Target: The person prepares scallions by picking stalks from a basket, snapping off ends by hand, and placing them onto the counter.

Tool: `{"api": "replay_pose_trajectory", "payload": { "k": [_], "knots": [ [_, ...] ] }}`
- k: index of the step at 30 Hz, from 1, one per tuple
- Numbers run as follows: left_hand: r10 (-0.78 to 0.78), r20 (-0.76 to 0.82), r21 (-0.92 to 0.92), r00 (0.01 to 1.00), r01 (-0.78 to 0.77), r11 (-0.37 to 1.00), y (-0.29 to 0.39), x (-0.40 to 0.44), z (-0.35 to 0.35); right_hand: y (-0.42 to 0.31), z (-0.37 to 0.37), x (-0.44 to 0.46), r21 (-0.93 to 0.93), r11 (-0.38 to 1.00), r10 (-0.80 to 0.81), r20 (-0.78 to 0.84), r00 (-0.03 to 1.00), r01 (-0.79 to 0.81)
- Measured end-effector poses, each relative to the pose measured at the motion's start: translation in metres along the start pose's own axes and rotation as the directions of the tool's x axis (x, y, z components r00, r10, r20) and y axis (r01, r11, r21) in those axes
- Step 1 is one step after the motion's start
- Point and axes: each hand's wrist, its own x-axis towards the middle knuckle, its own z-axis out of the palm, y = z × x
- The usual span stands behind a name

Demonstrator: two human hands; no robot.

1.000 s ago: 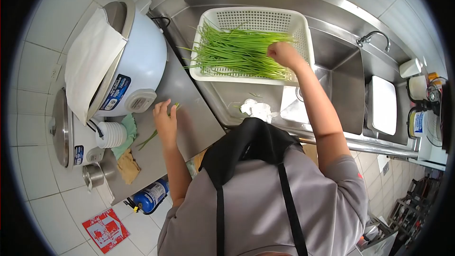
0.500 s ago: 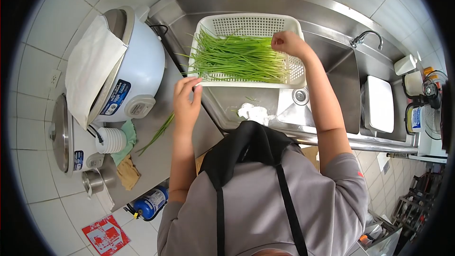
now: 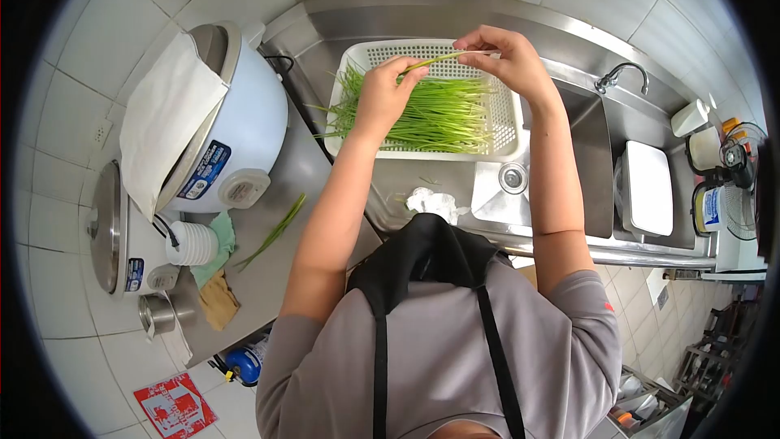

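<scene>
Green stalk (image 3: 436,58) spans left grip (image 3: 384,96) and right grip (image 3: 515,63) (both pinched on it)

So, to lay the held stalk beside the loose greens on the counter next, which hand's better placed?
Probably the left hand: it holds the stalk and is nearer the loose greens than the right hand.
</scene>
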Motion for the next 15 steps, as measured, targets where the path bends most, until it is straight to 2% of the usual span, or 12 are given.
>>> {"api": "replay_pose_trajectory", "payload": {
  "k": [1,4,10,13,15],
  "knots": [
    [-0.01,-0.002,-0.019,1.0,0.01,1.0,0.003,0.001,-0.002,0.001,-0.001,0.0,-0.04,0.998,-0.056,-0.016,0.998,0.055],
    [-0.009,0.036,0.073,0.999,0.007,0.997,0.015,0.0,-0.009,-0.005,0.001,0.001,-0.316,0.936,-0.155,0.03,0.988,0.156],
    [-0.043,0.053,0.034,0.998,0.041,0.999,0.014,-0.007,-0.013,0.003,0.017,0.001,0.134,0.987,-0.073,-0.104,0.992,0.087],
    [0.005,0.011,-0.031,1.0,-0.004,0.999,0.012,-0.007,-0.01,0.009,0.025,0.002,0.223,0.972,-0.032,-0.177,0.984,0.072],
    [0.013,-0.018,-0.052,1.0,-0.014,0.999,0.013,-0.007,-0.009,0.007,0.026,0.002,-0.067,0.985,-0.169,-0.227,0.959,0.158]
  ]
}}
